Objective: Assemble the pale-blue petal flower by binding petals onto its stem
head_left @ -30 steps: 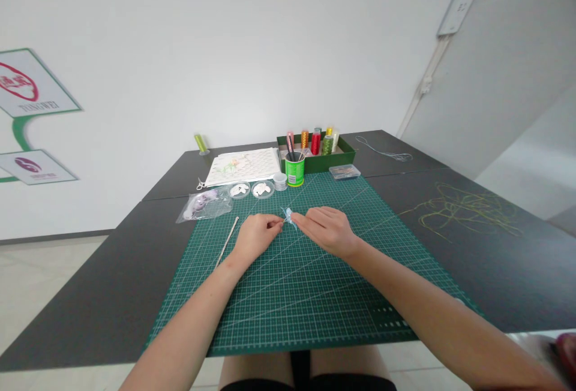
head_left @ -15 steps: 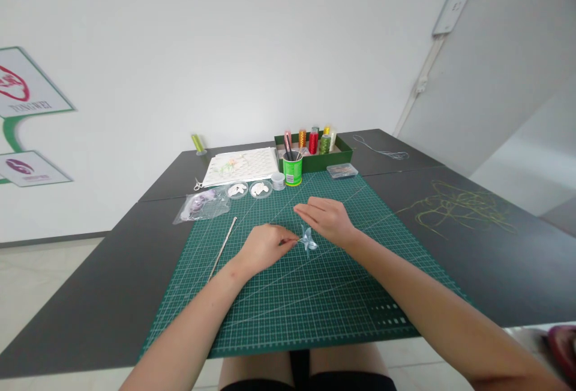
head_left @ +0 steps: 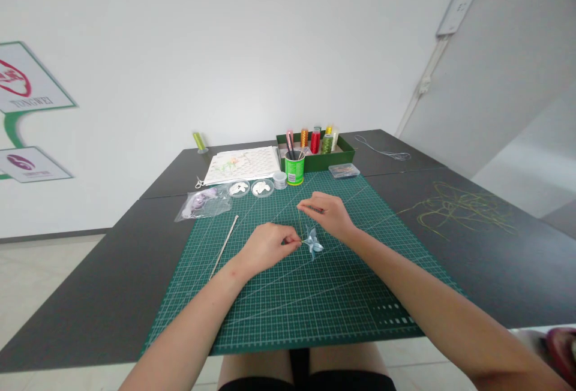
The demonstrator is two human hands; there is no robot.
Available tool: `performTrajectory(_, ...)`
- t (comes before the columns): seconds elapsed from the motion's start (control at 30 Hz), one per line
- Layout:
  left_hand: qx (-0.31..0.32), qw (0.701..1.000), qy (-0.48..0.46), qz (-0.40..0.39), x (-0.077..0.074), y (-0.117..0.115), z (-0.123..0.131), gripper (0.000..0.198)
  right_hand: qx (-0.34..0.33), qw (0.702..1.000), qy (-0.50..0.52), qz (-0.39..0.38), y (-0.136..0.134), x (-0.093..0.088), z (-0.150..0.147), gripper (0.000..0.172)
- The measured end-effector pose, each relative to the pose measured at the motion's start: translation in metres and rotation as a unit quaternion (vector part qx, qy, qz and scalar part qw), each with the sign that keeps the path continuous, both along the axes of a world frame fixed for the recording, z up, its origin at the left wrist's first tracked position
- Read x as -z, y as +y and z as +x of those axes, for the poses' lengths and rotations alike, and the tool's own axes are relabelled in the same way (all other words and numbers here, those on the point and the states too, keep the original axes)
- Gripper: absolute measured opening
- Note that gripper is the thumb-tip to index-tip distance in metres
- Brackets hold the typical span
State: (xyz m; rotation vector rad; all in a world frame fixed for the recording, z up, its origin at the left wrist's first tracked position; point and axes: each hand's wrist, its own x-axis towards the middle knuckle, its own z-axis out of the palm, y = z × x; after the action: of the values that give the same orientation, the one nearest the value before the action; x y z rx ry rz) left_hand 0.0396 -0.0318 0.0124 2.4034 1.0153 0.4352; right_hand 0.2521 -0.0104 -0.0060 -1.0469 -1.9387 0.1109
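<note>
My left hand (head_left: 265, 247) rests on the green cutting mat (head_left: 292, 295) with its fingertips pinched on a small pale-blue flower-shaped piece (head_left: 312, 241). Just behind it, my right hand (head_left: 327, 214) is raised slightly with thumb and forefinger pinched; a thin thread seems to run down from them toward the flower, too fine to be sure. Both forearms reach in from the bottom of the view.
A metal rod (head_left: 224, 246) lies on the mat's left side. Behind it are a plastic bag (head_left: 202, 203), two small dishes (head_left: 251, 188), a green can (head_left: 294, 169), a tray of thread spools (head_left: 317, 146), a small clear box (head_left: 344, 170) and tangled yellow-green thread (head_left: 463, 208) at right.
Both hands drew back toward me with the blue flower, then my right hand let go of it and rose slightly behind it, fingers pinched. The left hand keeps its hold.
</note>
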Motion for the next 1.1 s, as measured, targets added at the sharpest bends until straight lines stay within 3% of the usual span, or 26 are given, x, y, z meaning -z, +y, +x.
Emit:
performTrajectory(0.23, -0.028, 0.999, -0.003, -0.038, 0.004, 0.004, 0.000, 0.014, -0.034, 0.998, 0.000, 0.046, -0.014, -0.010, -0.009, 0.024)
performTrajectory(0.37, -0.027, 0.999, -0.005, -0.042, 0.005, 0.004, 0.000, 0.013, -0.016, 0.999, -0.015, 0.045, -0.013, -0.008, -0.008, 0.025)
performTrajectory(0.9, -0.004, 0.999, -0.022, 0.049, 0.001, 0.002, -0.001, 0.007, 0.033, 0.996, -0.028, -0.079, 0.016, 0.013, 0.011, 0.017)
performTrajectory(1.1, -0.031, 0.993, -0.076, 0.083, -0.003, 0.000, -0.002, 0.005, -0.001, 0.991, -0.009, -0.130, 0.022, 0.019, 0.013, 0.017)
